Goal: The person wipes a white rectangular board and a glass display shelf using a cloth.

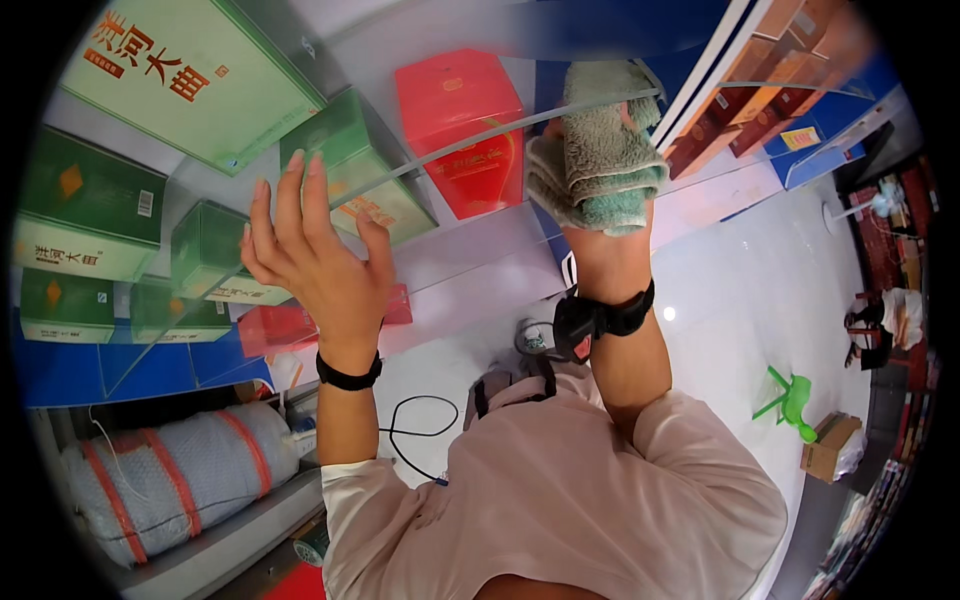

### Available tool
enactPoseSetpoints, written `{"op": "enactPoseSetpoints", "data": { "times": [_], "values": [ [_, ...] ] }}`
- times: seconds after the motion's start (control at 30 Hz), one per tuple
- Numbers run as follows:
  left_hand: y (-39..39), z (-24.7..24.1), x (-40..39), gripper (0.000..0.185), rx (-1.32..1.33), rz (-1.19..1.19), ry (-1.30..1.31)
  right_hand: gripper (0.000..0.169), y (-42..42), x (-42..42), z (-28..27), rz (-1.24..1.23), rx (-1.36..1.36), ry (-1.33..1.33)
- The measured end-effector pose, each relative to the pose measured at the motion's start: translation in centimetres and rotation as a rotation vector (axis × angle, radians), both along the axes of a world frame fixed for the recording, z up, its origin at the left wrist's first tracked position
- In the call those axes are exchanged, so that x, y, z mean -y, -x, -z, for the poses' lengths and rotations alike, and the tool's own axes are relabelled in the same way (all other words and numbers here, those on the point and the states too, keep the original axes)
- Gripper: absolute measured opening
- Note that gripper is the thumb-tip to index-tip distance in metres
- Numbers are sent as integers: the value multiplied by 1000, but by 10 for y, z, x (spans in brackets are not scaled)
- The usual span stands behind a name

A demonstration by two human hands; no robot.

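Note:
My right hand (556,129) grips a folded grey-green terry towel (606,150), which covers most of it. The towel lies at the front edge of a clear glass shelf (480,142). My left hand (319,236) is raised with its fingers apart and nothing in it. It is nearest to a green and cream gift box (337,142); whether it touches the glass cannot be told. Between my hands stands a red gift box (461,135), seen partly through the glass. Both wrists wear black straps, and the right one carries a small black device (577,330).
Several green boxes (90,195) fill the shelves at left, and brown boxes (750,105) stand at upper right. A plastic-wrapped bundle with red tape (180,480) lies low at left. On the floor are a green plastic stool (793,401) and a cardboard box (831,442).

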State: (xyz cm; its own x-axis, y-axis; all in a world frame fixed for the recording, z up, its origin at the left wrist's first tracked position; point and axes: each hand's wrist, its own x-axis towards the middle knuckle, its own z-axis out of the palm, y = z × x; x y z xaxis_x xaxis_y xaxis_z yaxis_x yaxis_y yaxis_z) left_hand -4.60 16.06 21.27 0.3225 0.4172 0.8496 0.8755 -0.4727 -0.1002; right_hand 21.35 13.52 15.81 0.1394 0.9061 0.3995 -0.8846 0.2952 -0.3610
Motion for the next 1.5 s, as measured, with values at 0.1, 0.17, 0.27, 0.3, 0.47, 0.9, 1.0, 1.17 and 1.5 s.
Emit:
{"op": "enactPoseSetpoints", "data": {
  "times": [0.1, 0.17, 0.27, 0.3, 0.47, 0.9, 1.0, 1.17, 1.5],
  "values": [
    [4, 0, 5, 64, -48, -38, 26, 35, 22, -3, -33, 129, -137, 240],
    [2, -3, 5, 64, -51, -39, 27, 33, 24, -14, -40, 294, 35, 303],
    [3, -1, 5, 64, -47, -48, 32, 32, 29, 5, -47, 189, -107, 329],
    [2, -1, 5, 64, -44, -43, 35, 31, 25, 10, -41, 193, -85, 292],
    [1, 2, 3, 65, -17, -44, 33, 31, 9, -3, -29, -61, -234, 140],
    [5, 3, 5, 63, 16, -19, 68, 35, 2, -33, -31, 1231, 1595, 3],
    [6, 3, 3, 63, 28, 26, 61, 31, 3, -42, -33, 775, 1097, 54],
    [2, 6, 4, 61, 21, -23, 61, 38, 75, -39, -36, 113, 64, 293],
    [1, 5, 3, 57, 43, -13, 48, 42, 55, -43, -15, -60, 35, 171]
  ]
}}
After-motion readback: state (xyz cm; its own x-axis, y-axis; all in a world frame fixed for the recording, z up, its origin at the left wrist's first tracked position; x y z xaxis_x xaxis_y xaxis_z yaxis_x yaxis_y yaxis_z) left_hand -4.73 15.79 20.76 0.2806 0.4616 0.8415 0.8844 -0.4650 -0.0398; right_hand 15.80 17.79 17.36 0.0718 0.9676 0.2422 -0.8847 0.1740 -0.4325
